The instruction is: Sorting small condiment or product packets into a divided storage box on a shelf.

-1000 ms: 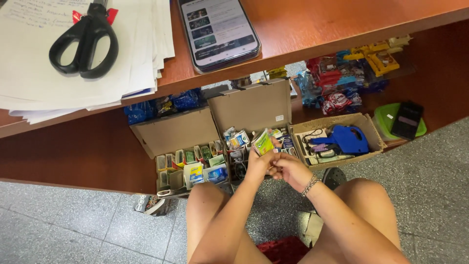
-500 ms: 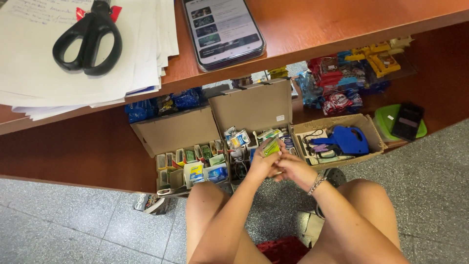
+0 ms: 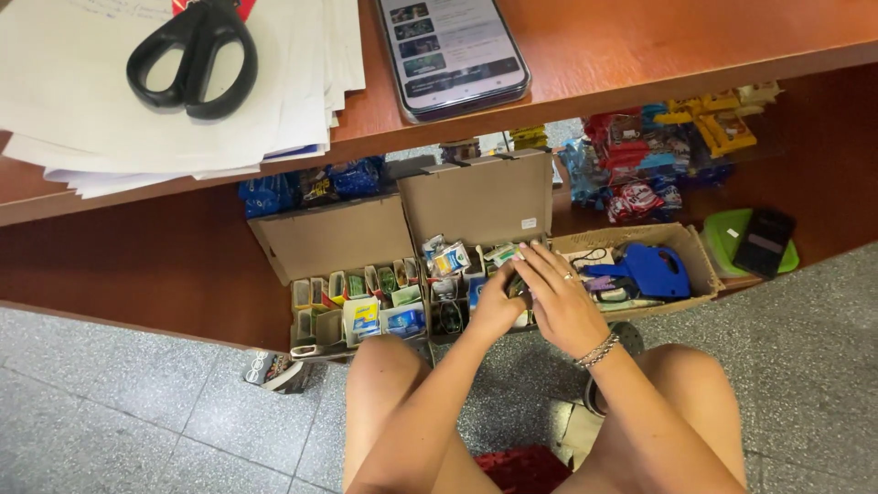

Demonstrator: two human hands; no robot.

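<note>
Both my hands reach down into the middle cardboard box (image 3: 480,197) of small packets under the wooden desk. My left hand (image 3: 496,309) is curled around a small green-and-yellow packet (image 3: 518,287), mostly hidden between the hands. My right hand (image 3: 560,297), with a bracelet on its wrist, lies flat over the box's right side, fingers spread and resting on the packets. A white-and-blue packet (image 3: 450,259) stands just left of my hands.
A second open box (image 3: 334,240) of small packets stands to the left. A third box (image 3: 690,252) to the right holds a blue label gun (image 3: 654,270). Scissors (image 3: 195,57) on papers (image 3: 101,119) and a phone (image 3: 453,50) lie on the desk (image 3: 686,37). Snack packs (image 3: 640,155) fill the shelf.
My hands held the packet up above the boxes; they have now moved forward and down into the middle box with it.
</note>
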